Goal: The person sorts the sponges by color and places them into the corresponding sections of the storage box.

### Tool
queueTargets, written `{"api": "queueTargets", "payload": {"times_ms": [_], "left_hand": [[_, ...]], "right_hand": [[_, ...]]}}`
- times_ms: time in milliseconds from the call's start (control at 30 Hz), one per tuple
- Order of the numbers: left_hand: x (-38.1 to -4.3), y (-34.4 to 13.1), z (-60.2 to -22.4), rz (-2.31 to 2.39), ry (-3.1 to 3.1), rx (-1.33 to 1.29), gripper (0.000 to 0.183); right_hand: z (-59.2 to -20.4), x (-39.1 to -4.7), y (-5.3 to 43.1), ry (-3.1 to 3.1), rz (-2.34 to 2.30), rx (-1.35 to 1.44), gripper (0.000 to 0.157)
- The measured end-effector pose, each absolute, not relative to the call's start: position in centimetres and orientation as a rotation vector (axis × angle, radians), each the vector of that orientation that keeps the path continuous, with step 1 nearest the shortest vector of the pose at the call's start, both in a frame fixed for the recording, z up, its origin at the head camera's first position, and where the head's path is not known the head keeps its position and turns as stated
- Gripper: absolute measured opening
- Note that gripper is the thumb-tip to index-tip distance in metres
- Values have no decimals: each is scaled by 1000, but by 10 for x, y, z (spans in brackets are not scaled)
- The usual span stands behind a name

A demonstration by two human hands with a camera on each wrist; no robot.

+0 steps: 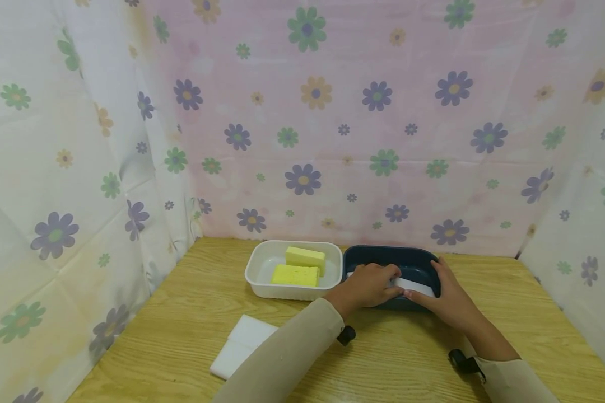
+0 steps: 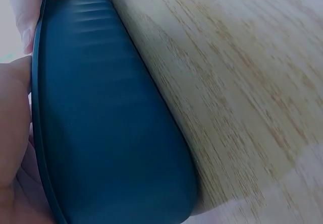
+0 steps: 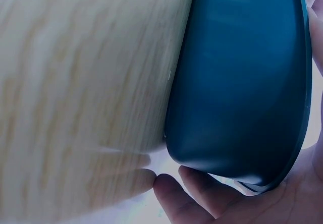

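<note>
A white foam block lies lengthwise in the dark blue bin, partly covered by the hands. My left hand reaches over the bin's front rim and pinches the block near its middle. Around the bin's right end is my right hand, its fingers along the outside and its thumb over the front rim by the block. In the left wrist view the bin's front wall hides much of the left hand's grip. The right wrist view shows fingers of the right hand at the bin's corner.
To the left, touching or nearly touching the blue bin, stands a white bin with two yellow sponges inside. White foam pieces lie on the wooden table at front left, partly behind the left sleeve. Flowered cloth encloses the back and sides.
</note>
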State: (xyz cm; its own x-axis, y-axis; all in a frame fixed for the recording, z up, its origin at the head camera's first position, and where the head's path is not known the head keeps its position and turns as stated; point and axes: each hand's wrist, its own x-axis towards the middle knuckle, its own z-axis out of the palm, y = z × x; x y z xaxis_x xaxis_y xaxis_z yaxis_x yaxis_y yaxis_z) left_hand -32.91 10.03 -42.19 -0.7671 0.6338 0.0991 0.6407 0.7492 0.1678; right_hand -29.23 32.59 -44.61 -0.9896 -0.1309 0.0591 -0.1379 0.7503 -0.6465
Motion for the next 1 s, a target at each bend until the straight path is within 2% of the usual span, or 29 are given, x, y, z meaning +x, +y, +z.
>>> {"api": "queueTargets", "payload": {"times_ms": [633,1000], "left_hand": [[-330,102,-431,-58,-2886,-1090,41],[-331,99,-427,21,-2842,-1126,52]], "right_hand": [[-447,-292,326,-2929,1076,229,120],[-444,-290,324,-2932,1073,219,120]]}}
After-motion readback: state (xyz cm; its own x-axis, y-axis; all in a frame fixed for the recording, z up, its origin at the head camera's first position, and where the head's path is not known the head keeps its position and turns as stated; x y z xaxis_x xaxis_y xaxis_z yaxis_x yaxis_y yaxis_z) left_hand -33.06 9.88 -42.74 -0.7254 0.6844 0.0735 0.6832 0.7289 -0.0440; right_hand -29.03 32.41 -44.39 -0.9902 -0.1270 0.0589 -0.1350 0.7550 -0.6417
